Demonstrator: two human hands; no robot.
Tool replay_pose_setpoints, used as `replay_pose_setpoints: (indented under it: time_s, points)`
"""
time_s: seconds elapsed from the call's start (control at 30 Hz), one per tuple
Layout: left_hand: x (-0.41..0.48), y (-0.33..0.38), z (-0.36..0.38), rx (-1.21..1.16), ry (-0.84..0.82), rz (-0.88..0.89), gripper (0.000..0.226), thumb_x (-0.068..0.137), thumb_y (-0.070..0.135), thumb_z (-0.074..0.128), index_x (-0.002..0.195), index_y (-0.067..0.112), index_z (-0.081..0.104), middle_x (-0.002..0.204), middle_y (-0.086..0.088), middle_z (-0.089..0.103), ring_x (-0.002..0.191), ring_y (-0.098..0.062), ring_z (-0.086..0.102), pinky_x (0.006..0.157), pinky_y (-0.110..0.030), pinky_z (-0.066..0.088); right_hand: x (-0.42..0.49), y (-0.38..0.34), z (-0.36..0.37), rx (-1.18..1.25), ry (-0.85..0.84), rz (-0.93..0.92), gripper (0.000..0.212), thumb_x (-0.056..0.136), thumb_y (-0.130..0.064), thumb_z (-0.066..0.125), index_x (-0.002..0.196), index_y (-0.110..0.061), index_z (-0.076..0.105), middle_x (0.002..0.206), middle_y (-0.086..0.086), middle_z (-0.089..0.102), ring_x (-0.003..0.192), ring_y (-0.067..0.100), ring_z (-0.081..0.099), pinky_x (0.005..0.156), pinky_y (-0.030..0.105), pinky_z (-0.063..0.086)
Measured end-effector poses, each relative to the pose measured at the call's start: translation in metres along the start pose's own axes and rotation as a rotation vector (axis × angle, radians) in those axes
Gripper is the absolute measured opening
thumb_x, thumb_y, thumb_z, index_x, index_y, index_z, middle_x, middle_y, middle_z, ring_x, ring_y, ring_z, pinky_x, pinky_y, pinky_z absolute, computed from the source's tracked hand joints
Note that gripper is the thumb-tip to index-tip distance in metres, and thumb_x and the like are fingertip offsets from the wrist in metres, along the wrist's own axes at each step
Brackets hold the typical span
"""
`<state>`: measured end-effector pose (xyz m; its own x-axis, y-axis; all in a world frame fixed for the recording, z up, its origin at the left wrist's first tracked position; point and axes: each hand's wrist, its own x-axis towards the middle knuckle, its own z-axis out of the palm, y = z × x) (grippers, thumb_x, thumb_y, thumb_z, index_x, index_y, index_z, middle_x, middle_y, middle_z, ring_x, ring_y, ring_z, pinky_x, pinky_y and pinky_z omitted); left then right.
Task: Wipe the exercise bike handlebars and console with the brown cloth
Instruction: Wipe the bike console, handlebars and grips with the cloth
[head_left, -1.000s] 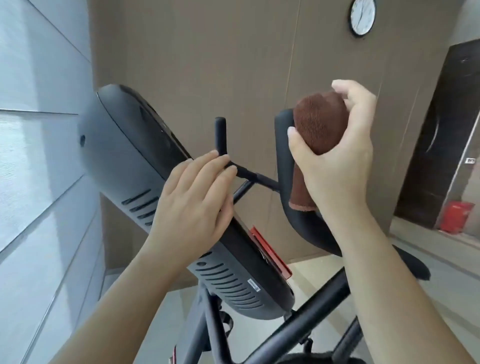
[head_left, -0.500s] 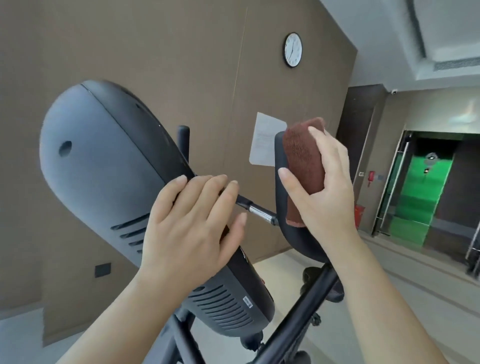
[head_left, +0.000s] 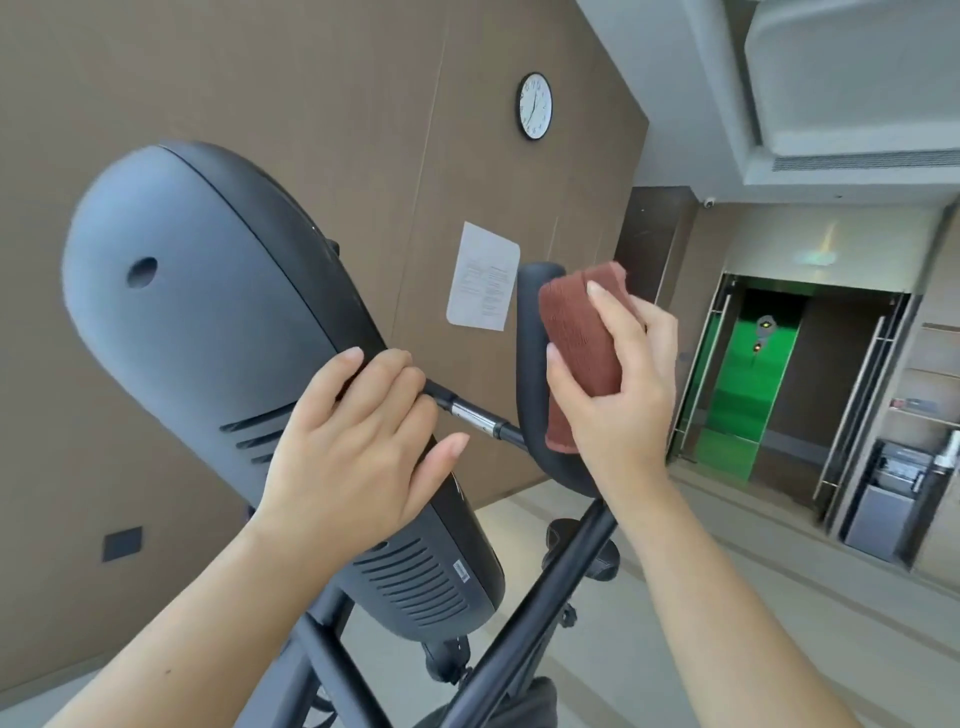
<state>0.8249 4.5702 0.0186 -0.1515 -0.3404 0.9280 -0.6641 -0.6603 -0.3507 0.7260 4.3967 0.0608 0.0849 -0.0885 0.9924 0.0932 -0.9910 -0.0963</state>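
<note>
A person's left hand (head_left: 358, 452) rested on the edge of the exercise bike's console (head_left: 208, 332), fingers together and nearly straight, thumb spread. Just beyond, the right hand (head_left: 618, 410) gripped the brown cloth (head_left: 576, 343), thumb and fingers curled round it, pressing it against the upright black handlebar (head_left: 530, 358). A paper notice (head_left: 483, 275) and clock (head_left: 534, 106) hung on the far wall.

Nothing really readable here

Print is seen on the wall sheet (head_left: 483, 278) and on a small sticker (head_left: 460, 571) low on the console (head_left: 208, 322), but it's too blurred to be made out.
</note>
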Motion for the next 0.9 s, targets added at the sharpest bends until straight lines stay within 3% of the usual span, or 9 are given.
replay_pose_setpoints:
  time_s: [0.13,0.27,0.43,0.53,0.63,0.7,0.8,0.9]
  points:
    - [-0.001,-0.002,0.005,0.018,0.027,0.035,0.049,0.096,0.032,0.029,0.073,0.008,0.064,0.088,-0.006,0.069,0.098,-0.023,0.064,0.095,-0.036,0.028,0.022,-0.003,0.019,-0.06,-0.049,0.01,0.053,0.082,-0.038,0.062,0.131,-0.025,0.048,0.127,0.006,0.043,0.114,0.014,0.045,0.089,-0.004,0.027]
    - [-0.003,-0.003,0.007,0.045,0.064,0.063,0.048,0.096,0.032,0.029,0.074,0.007,0.065,0.09,-0.008,0.07,0.098,-0.025,0.064,0.095,-0.038,0.029,-0.02,0.018,0.002,-0.145,-0.177,-0.073,0.053,0.08,-0.037,0.059,0.131,-0.027,0.045,0.125,0.004,0.041,0.113,0.011,0.043,0.088,0.005,0.034]
    - [-0.002,-0.002,0.005,0.066,0.075,0.067,0.049,0.096,0.033,0.029,0.075,0.006,0.064,0.089,-0.009,0.069,0.097,-0.025,0.064,0.096,-0.038,0.028,-0.063,0.03,-0.028,-0.103,-0.322,-0.01,0.057,0.074,-0.019,0.072,0.127,-0.025,0.051,0.116,0.003,0.047,0.107,-0.001,0.045,0.085,-0.003,0.032]
    - [-0.002,-0.001,0.005,0.064,0.061,0.066,0.048,0.096,0.034,0.03,0.075,0.006,0.062,0.089,-0.01,0.069,0.097,-0.025,0.064,0.096,-0.039,0.028,-0.039,0.018,-0.027,-0.076,-0.223,-0.042,0.054,0.077,-0.026,0.069,0.128,-0.021,0.051,0.118,0.002,0.046,0.109,-0.001,0.043,0.089,-0.001,0.03]
    - [-0.002,-0.002,0.004,0.061,0.061,0.07,0.047,0.096,0.034,0.031,0.075,0.005,0.061,0.089,-0.01,0.068,0.097,-0.026,0.064,0.096,-0.039,0.028,0.0,-0.006,-0.001,-0.122,-0.088,-0.095,0.054,0.081,-0.033,0.065,0.13,-0.02,0.05,0.124,0.009,0.044,0.114,0.018,0.046,0.095,0.006,0.029]
    - [-0.002,-0.004,0.004,0.057,0.059,0.079,0.047,0.095,0.034,0.031,0.075,0.005,0.061,0.089,-0.01,0.068,0.097,-0.026,0.063,0.096,-0.039,0.028,0.013,-0.017,0.018,-0.269,-0.09,-0.141,0.052,0.081,-0.039,0.065,0.128,-0.022,0.054,0.13,0.016,0.045,0.114,0.027,0.047,0.09,0.019,0.033]
    - [-0.002,-0.004,0.004,0.062,0.047,0.083,0.044,0.094,0.034,0.033,0.075,0.005,0.061,0.09,-0.01,0.067,0.098,-0.025,0.063,0.097,-0.039,0.027,0.005,-0.017,0.028,-0.415,-0.101,-0.195,0.046,0.081,-0.045,0.062,0.122,-0.023,0.058,0.133,0.018,0.045,0.111,0.032,0.046,0.075,0.03,0.041]
    - [-0.002,-0.005,0.002,0.041,0.037,0.1,0.045,0.094,0.035,0.033,0.076,0.005,0.062,0.09,-0.009,0.067,0.099,-0.026,0.062,0.098,-0.039,0.027,-0.015,-0.005,0.02,-0.485,-0.143,-0.274,0.043,0.081,-0.036,0.061,0.121,-0.022,0.057,0.134,0.016,0.04,0.111,0.03,0.042,0.074,0.037,0.05]
